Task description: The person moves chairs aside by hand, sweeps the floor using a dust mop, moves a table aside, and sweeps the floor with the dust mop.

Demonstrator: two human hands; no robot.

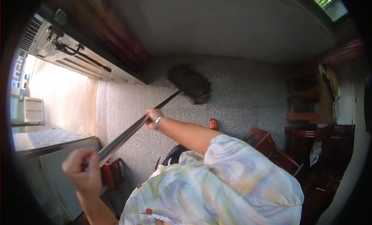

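A long-handled mop [125, 135] with a dark, shaggy head [189, 84] slants across the view, its head at the floor. My left hand [84, 169] is closed around the upper end of the handle at the lower left. Farther down the shaft, my right hand [151, 118], with a silvery band at the wrist, grips it near mid-length. The mop head is blurred.
Grey speckled floor [244, 88] lies below, with my bare foot [213, 124] on it. Red-brown wooden stools stand at the right [261, 140] and lower left [112, 172]. A grey cabinet [69, 167] is at the left, beside a bright doorway.
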